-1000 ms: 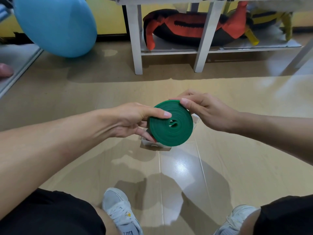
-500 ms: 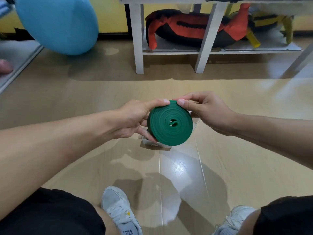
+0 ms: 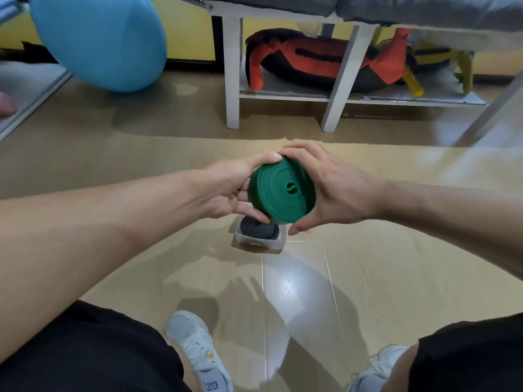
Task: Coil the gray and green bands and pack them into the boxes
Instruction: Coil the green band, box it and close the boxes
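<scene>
Fingers of both hands curl round the coiled green band (image 3: 283, 190): left hand (image 3: 226, 188) grips its left rim, right hand (image 3: 334, 185) wraps its right side. Coil is held above the floor (image 3: 396, 264), over a clear box (image 3: 259, 241) holding the coiled gray band (image 3: 257, 229).

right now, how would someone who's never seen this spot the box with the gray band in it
Start at the white bench across the tan floor, then come toward the person's two hands, left hand and right hand, holding the green coil. Directly beneath that coil, on the floor, sits a small clear box with the coiled gray band inside, the only box in view.
</scene>
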